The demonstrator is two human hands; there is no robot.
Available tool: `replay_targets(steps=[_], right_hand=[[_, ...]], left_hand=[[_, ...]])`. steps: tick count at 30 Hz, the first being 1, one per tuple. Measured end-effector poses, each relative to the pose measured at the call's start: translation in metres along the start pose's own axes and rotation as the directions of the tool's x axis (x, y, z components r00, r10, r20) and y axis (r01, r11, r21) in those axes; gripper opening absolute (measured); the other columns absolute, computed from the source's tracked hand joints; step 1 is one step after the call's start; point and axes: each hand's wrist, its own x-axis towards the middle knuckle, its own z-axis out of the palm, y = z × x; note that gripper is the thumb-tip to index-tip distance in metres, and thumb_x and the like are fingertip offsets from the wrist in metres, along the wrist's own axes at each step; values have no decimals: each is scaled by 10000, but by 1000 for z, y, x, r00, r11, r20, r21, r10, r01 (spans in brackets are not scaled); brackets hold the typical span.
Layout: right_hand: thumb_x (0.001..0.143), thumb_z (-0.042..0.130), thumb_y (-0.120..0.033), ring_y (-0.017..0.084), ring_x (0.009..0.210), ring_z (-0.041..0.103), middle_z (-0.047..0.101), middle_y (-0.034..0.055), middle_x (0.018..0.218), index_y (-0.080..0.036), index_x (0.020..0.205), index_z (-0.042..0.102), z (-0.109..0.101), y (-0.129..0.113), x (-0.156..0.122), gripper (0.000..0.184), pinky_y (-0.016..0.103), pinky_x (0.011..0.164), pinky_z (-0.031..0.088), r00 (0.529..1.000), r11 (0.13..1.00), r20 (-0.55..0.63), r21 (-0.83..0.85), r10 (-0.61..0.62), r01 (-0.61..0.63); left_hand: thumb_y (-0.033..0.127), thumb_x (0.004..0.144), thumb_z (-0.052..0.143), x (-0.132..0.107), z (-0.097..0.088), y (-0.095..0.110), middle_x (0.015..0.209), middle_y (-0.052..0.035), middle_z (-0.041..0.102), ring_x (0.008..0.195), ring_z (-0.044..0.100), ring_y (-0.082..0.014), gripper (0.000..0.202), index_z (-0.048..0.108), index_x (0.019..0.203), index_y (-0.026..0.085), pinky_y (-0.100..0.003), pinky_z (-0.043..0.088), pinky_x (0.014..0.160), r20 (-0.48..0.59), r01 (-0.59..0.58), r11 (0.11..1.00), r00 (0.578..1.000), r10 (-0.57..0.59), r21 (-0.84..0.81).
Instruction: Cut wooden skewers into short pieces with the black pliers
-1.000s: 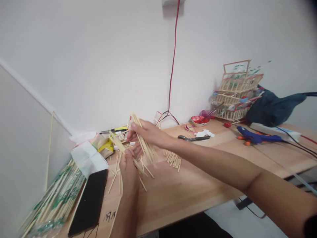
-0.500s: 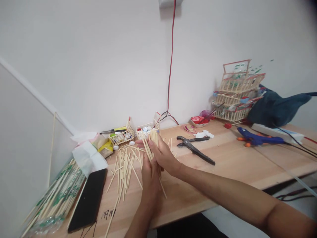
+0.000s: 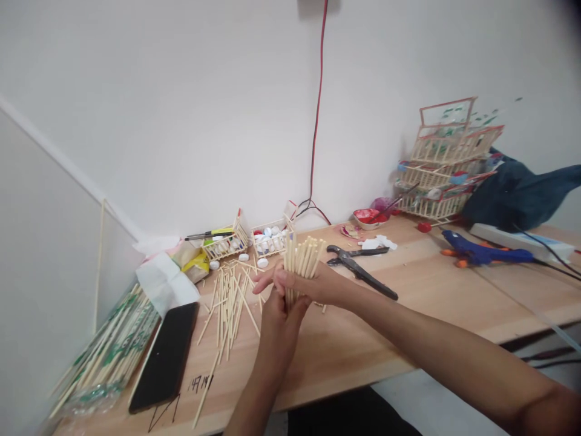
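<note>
A bundle of thin wooden sticks stands nearly upright between my hands, its cut ends fanned at the top. My left hand wraps the bundle from below, fingers and thumb around its lower part. Higher up, my right hand closes around the same sticks from the right, with a finger or two reaching out to the left. The lower ends are hidden by my hands. Left of them, loose wooden sticks lie scattered on the wooden table.
At left are a black phone and wrapped sticks. Small stick baskets stand by the wall. To the right lie pliers, a red paint dish, a blue glue gun and stacked stick baskets.
The bundle has turned more upright, and its top ends are more spread. My right hand now wraps lower around it. The camera view has shifted slightly.
</note>
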Motion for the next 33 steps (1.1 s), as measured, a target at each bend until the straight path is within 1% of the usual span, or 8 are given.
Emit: replay_targets(steps=[3, 7, 12, 17, 21, 27, 30, 33], right_hand=[[928, 432, -470, 184, 921, 638, 689, 54, 821, -175, 722, 585, 9, 4, -4, 391, 344, 886, 466, 997, 990, 34, 127, -64, 59], [915, 449, -510, 154, 700, 611, 621, 30, 681, -160, 688, 582, 21, 30, -9, 438, 303, 720, 482, 997, 987, 62, 151, 51, -60], [882, 497, -548, 105, 544, 467, 374, -56, 560, -179, 656, 451, 29, 56, -8, 435, 297, 625, 489, 993, 912, -80, 407, 83, -43], [858, 552, -528, 80, 478, 347, 307, -80, 545, -188, 688, 433, 24, 46, -4, 399, 241, 486, 416, 977, 853, -179, 522, 116, -6], [886, 525, -503, 81, 469, 371, 346, -72, 535, -178, 697, 470, 24, 46, -3, 380, 246, 496, 413, 985, 886, -156, 464, 75, 6], [823, 582, -559, 78, 458, 354, 322, -85, 504, -182, 693, 467, 26, 68, -1, 415, 233, 463, 399, 974, 838, -144, 540, 174, -70], [834, 580, -543, 78, 459, 356, 321, -84, 510, -183, 694, 463, 24, 72, -2, 403, 231, 458, 398, 974, 814, -148, 578, 172, -56], [855, 564, -520, 81, 470, 371, 334, -77, 520, -176, 714, 489, 23, 70, -3, 379, 235, 468, 402, 976, 814, -146, 579, 164, -51]], left_hand=[[298, 783, 625, -10, 2, -8, 965, -94, 692, 906, 638, -263, 286, 636, 1055, 213, -340, 473, 756, 6, 4, 998, 1000, -4, 64], [208, 713, 661, -25, -12, -25, 959, -112, 682, 917, 623, -291, 221, 699, 929, 228, -383, 474, 792, 22, -83, 962, 997, 80, 259], [195, 784, 595, -25, -82, -39, 1015, -101, 697, 972, 609, -286, 268, 708, 1015, 271, -415, 448, 870, 122, -276, 819, 961, 250, 503], [79, 783, 528, 3, -132, -42, 1254, -96, 621, 1022, 563, -295, 478, 643, 1176, 326, -429, 411, 885, 351, -441, 482, 897, 269, 757], [33, 794, 504, 31, -119, -41, 1316, -76, 582, 985, 571, -247, 495, 620, 1180, 320, -355, 413, 833, 580, -623, 340, 782, 229, 705], [143, 842, 563, 60, -98, -43, 947, -84, 622, 880, 525, -239, 111, 612, 932, 187, -348, 398, 737, 819, -819, -25, 573, -1, 573], [166, 844, 571, 64, -100, -46, 929, -79, 598, 868, 511, -246, 73, 591, 913, 178, -362, 398, 719, 840, -840, -96, 540, -45, 535], [132, 854, 536, 62, -103, -47, 910, -74, 595, 842, 510, -237, 69, 583, 886, 172, -360, 403, 720, 831, -831, -61, 555, -32, 553]])
